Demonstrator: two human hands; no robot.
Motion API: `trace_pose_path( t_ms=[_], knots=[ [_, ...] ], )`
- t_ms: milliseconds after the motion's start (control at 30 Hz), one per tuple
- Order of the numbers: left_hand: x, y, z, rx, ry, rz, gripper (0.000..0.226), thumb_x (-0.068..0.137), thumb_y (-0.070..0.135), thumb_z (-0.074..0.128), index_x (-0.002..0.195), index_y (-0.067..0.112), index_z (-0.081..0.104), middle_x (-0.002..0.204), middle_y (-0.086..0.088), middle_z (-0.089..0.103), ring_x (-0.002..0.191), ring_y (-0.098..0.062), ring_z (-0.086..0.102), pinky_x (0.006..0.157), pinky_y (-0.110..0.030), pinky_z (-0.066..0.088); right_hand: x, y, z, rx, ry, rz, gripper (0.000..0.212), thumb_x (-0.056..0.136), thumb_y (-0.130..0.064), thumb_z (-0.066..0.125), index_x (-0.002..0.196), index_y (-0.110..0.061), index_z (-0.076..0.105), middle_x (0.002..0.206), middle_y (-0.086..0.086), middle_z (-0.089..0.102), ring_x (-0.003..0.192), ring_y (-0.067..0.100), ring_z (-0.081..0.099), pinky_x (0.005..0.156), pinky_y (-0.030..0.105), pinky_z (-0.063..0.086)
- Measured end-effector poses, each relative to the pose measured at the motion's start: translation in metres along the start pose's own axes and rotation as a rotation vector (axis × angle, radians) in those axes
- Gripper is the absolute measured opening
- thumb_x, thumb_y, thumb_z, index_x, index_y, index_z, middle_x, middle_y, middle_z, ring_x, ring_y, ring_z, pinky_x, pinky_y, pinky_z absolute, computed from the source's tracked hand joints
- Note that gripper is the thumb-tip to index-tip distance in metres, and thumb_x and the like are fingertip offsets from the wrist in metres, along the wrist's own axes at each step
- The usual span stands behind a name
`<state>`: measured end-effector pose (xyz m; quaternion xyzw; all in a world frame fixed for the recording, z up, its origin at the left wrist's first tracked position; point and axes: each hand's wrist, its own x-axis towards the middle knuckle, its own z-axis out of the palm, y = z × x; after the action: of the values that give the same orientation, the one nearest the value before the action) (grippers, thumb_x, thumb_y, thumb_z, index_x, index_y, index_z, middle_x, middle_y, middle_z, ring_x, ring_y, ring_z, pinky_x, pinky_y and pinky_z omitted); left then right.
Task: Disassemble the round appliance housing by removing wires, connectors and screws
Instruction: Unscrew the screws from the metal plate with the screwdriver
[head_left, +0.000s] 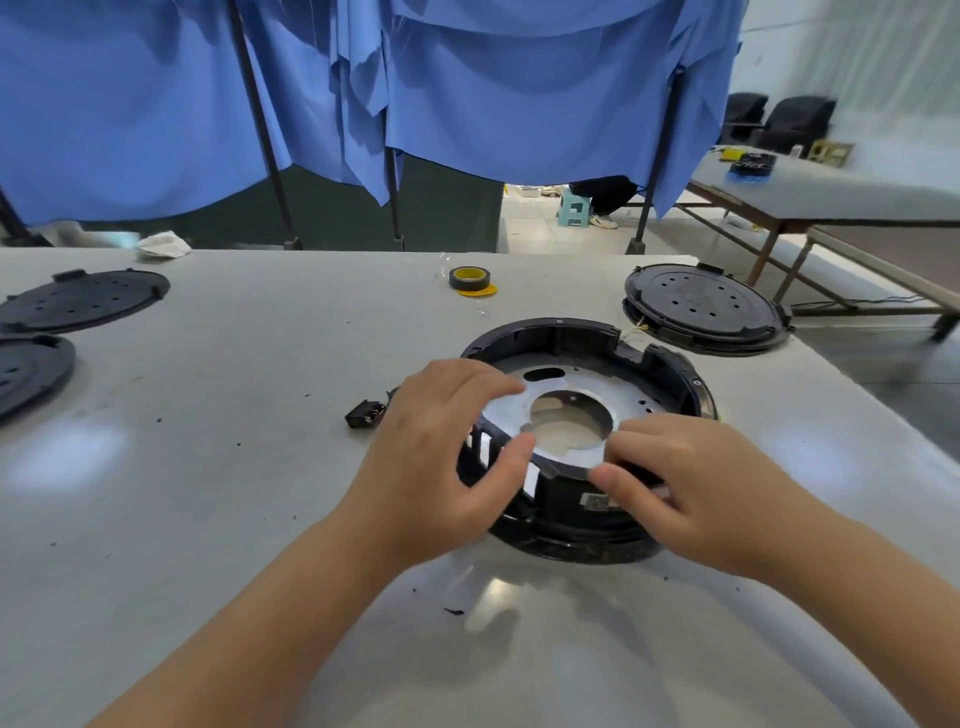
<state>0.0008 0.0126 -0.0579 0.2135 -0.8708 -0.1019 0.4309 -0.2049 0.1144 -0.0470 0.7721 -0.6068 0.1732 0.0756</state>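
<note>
Now both hands are on the round black housing (587, 431), which stands on the grey table (234, 415), a little right of the middle and near the person. Inside the housing lies a silver metal ring plate (613, 387) with a big round hole. The left hand (441, 457) rests over the left rim; its fingers are bent, the fingertips touch the plate and the thumb presses the outer wall, so it grips the rim. The right hand (691, 488) is at the near rim, and its curled fingers and thumb pinch the edge there. A small black connector (365, 413) lies on the table just left of the housing. Behind are a roll of tape (469, 279) and a black perforated cover (704, 306); two more black covers (78, 301) lie far left.
</note>
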Motion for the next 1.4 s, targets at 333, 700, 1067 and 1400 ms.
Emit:
trace_pose_path(
  t_ms=[333,700,1067,1400],
  knots=[
    [0.006,0.014,0.008,0.177,-0.188,0.163,0.041,0.086,0.051,0.054,0.096,0.013,0.068,0.082,0.002,0.062,0.078,-0.018,0.054,0.073,-0.034,0.043,0.014,-0.001,0.011,-0.088,0.414,-0.115,0.056,0.099,-0.035,0.035,0.049,-0.013,0.049,0.044,0.0,0.042,0.038,0.021,0.038,0.037,0.028,0.029],
    [0.028,0.014,0.0,-0.032,0.032,-0.004,0.048,0.07,0.063,0.064,0.084,0.017,0.063,0.075,0.013,0.057,0.07,-0.005,0.051,0.066,-0.017,0.042,0.065,-0.009,-0.041,-0.095,0.205,-0.031,0.058,0.092,-0.056,0.021,0.052,-0.024,0.049,0.043,-0.008,0.044,0.041,0.006,0.042,0.045,0.024,0.034],
    [0.049,0.003,-0.03,-0.43,0.29,-0.366,0.033,0.065,0.061,0.067,0.065,0.028,0.07,0.059,0.013,0.066,0.052,-0.001,0.058,0.049,-0.013,0.044,0.063,0.0,-0.055,0.315,0.645,0.137,0.041,0.093,-0.043,0.035,0.118,-0.019,0.058,0.119,-0.007,0.05,0.116,0.006,0.042,0.099,0.014,0.028],
    [0.052,-0.015,-0.048,-1.202,0.299,-0.841,0.062,0.065,0.076,0.061,0.092,0.022,0.077,0.104,-0.003,0.073,0.095,-0.022,0.07,0.078,-0.037,0.054,0.056,0.008,-0.012,0.376,0.718,0.344,0.065,0.091,-0.031,0.059,0.145,-0.011,0.03,0.146,0.005,0.031,0.137,0.011,0.026,0.112,0.019,0.019]
  ],
)
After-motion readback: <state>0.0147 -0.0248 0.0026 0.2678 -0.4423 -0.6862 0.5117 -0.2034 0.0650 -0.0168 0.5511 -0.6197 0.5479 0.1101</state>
